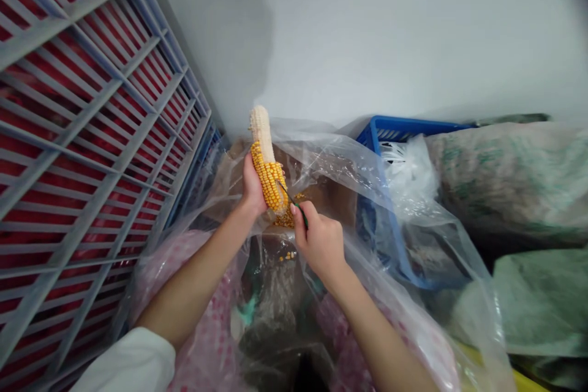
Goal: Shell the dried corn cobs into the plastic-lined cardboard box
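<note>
My left hand [255,182] is wrapped around the lower part of a corn cob [270,177], which stands tilted with its tip up. Yellow kernels cover its lower part, while the upper end is bare and pale. In my right hand [320,239] is a screwdriver [301,211] with a green and black handle, its thin dark shaft against the kernels. Loose corn kernels [285,219] lie below the cob, in a brown cardboard box [337,202] lined with a clear plastic bag [316,144]. A few more kernels rest on the plastic nearer to me.
Slatted grey-blue crates [105,104] with red contents rise on the left. A blue crate [399,251] on the right holds white plastic bags [413,168]. Beyond it lie a large woven sack [514,177] and a greenish sack [542,300]. A white wall [390,30] stands behind.
</note>
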The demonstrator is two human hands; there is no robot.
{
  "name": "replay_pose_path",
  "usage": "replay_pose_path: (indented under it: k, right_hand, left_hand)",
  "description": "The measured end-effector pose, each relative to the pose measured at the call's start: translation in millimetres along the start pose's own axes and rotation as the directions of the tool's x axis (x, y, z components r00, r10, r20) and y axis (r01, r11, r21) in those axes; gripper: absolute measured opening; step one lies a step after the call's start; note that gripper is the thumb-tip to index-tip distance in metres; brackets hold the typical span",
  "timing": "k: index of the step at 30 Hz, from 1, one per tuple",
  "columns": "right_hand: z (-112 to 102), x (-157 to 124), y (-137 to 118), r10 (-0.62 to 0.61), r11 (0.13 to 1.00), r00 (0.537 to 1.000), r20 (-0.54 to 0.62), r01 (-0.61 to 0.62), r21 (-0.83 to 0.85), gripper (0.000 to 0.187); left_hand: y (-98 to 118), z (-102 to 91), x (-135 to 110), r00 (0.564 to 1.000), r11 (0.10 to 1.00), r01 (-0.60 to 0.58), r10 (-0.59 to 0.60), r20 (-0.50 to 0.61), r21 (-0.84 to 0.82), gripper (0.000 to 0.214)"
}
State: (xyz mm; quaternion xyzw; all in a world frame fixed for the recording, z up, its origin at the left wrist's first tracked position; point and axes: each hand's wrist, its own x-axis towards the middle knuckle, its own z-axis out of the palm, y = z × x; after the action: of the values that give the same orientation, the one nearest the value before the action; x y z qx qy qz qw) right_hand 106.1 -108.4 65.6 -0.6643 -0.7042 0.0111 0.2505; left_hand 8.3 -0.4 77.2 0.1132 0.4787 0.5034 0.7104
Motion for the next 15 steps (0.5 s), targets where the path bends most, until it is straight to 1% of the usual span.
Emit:
replay_pose_path:
  k: [4,9,12,15]
  right_hand:
    - [1.6,-0.1,-2.2,-0.008,1.000,1.000,-0.006,0.008,-0.002,0.035]
    - [2.9,-0.6,-3.8,-0.001,1.000,1.000,-0.027,0.001,-0.024,0.035]
    - [4.9,-1.9,-5.5,0.002,0.999,1.000,-0.027,-0.003,-0.054,0.037]
    - [7.7,-3.4,-7.0,-0.007,0.996,0.999,-0.044,0.003,-0.094,0.037]
  left_hand:
    - [-1.0,0.7,-1.4,1.000,0.999,0.027,-0.027,0.004,-0.024,0.057]
    - [-2.0,1.1,-1.8,1.000,0.999,0.024,-0.024,-0.004,-0.030,0.052]
    - [-4.6,0.7,-1.2,1.000,1.000,-0.007,0.007,-0.015,-0.017,0.052]
    - [-8.8,-0.6,0.2,0.998,0.998,-0.066,0.066,-0.020,-0.005,0.051]
